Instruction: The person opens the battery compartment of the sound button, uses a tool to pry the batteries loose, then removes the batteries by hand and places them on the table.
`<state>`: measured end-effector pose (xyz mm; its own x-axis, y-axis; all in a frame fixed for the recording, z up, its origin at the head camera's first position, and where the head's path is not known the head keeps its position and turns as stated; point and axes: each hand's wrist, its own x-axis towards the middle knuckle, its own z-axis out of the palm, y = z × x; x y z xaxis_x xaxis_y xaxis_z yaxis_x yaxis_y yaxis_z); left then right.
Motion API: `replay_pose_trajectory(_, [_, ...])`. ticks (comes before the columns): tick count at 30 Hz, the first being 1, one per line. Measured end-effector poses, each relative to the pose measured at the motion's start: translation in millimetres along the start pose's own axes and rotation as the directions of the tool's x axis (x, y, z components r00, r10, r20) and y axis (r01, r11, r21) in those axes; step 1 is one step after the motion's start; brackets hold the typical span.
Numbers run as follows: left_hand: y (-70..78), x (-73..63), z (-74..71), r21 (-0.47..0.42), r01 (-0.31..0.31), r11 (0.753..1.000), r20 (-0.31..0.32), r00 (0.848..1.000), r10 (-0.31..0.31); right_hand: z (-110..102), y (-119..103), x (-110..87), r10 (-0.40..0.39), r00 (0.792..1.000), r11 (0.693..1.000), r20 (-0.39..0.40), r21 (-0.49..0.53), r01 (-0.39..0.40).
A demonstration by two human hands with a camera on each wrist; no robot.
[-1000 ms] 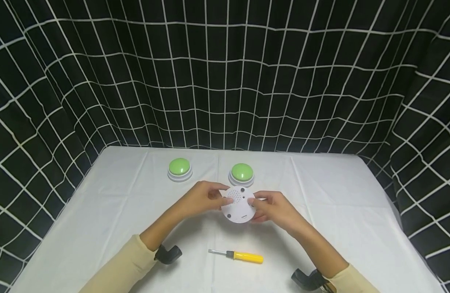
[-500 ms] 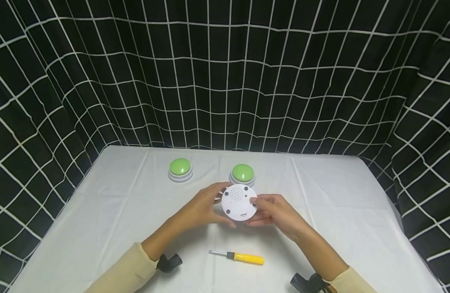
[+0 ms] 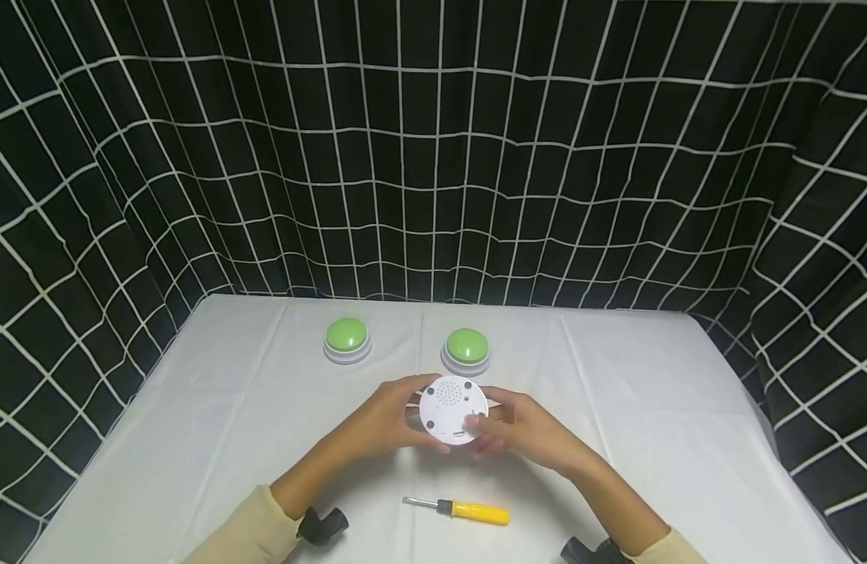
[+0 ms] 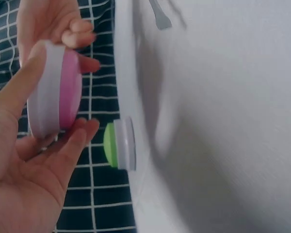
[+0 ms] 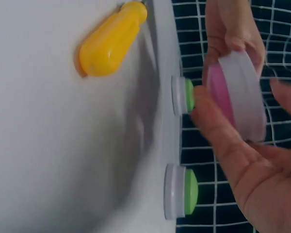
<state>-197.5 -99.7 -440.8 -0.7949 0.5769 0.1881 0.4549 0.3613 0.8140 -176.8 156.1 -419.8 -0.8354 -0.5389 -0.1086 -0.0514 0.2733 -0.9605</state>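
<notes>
A round push button with a white base [image 3: 450, 415] is held above the table, its underside turned up. That underside has speaker holes, dark round feet and a small slot. Its pink dome [image 4: 70, 90] shows in the wrist views. My left hand [image 3: 387, 419] grips the button by its rim, thumb on the near side and fingers on the far side. At the button's right my right hand [image 3: 535, 431] has its thumb over the underside near the slot. In the right wrist view its fingers are spread around the button and the thumb stands off the base.
Two green push buttons, one at left [image 3: 346, 341] and one at right [image 3: 466, 350], stand farther back on the white-covered table [image 3: 616, 407]. A yellow-handled screwdriver [image 3: 468, 511] lies in front of the hands. Black curtain with a white grid [image 3: 433, 157] surrounds the table.
My left hand has shifted from the underside to the rim, and the button has turned slightly. My right thumb has moved down the underside toward the slot. The head view has tilted up a little.
</notes>
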Motion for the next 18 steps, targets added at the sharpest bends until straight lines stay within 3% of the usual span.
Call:
replay_pose_trajectory(5, [-7.7, -2.9, 0.9, 0.002, -0.004, 1.0, 0.057, 0.998, 0.004, 1.5, 1.8, -2.1, -0.051, 0.999, 0.978, 0.018, -0.2, 0.054])
replay_pose_trajectory(10, [-15.9, -3.3, 1.1, -0.001, 0.012, 1.0, 0.129, 0.992, -0.012, 1.9, 3.5, 0.1, -0.115, 0.992, 0.918, 0.048, -0.375, 0.125])
replay_pose_trajectory(18, [-27.9, -5.4, 7.5, -0.065, 0.063, 0.996, 0.187, 0.981, -0.05, 4.2, 4.0, 2.6, -0.111, 0.992, 0.836, 0.061, -0.534, 0.126])
